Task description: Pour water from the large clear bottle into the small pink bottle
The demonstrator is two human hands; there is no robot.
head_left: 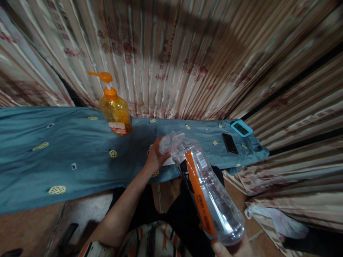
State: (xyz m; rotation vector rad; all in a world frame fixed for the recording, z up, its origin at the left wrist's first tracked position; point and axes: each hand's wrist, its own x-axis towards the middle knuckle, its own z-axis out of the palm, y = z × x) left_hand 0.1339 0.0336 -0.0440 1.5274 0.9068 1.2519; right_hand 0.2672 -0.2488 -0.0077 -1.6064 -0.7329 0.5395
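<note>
My right hand grips the base of a large clear plastic bottle with an orange-and-white label, tilted so its neck points away from me toward the table. My left hand is closed around the bottle's neck and cap end, just above the blue cloth. Only my right thumb and palm edge show at the bottom of the view. An orange pump bottle of liquid stands upright on the cloth, well to the left of both hands.
A blue patterned cloth covers a low table. A dark phone and a small blue-framed digital device lie at its right end. Striped curtains hang behind and to the right. A white bag lies on the floor.
</note>
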